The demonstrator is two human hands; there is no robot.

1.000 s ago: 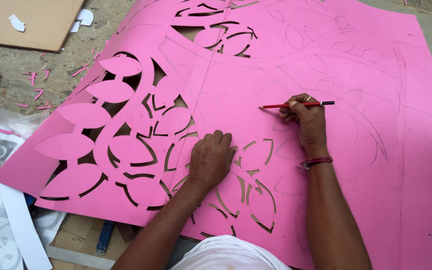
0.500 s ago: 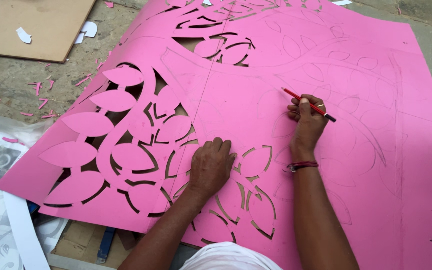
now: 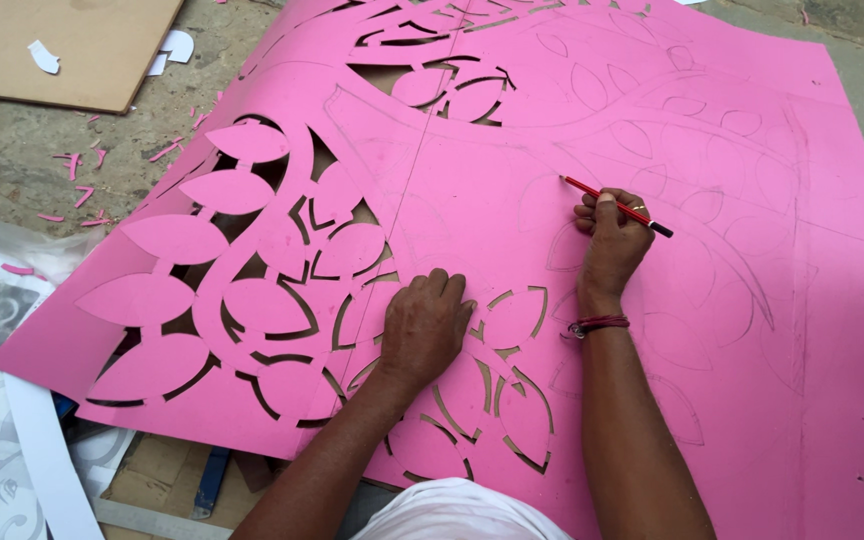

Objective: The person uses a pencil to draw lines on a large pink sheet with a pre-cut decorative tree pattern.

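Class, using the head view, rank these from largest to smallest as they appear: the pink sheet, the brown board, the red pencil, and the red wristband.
1. pink sheet
2. brown board, partly out of frame
3. red pencil
4. red wristband, partly hidden round the wrist

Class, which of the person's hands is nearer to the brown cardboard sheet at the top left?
Left. The left hand lies flat on the pink sheet, closer to the cardboard; the right hand is farther right.

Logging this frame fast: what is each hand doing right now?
Left hand: open, palm flat on the pink sheet.
Right hand: closed on a red pencil, tip at the sheet.
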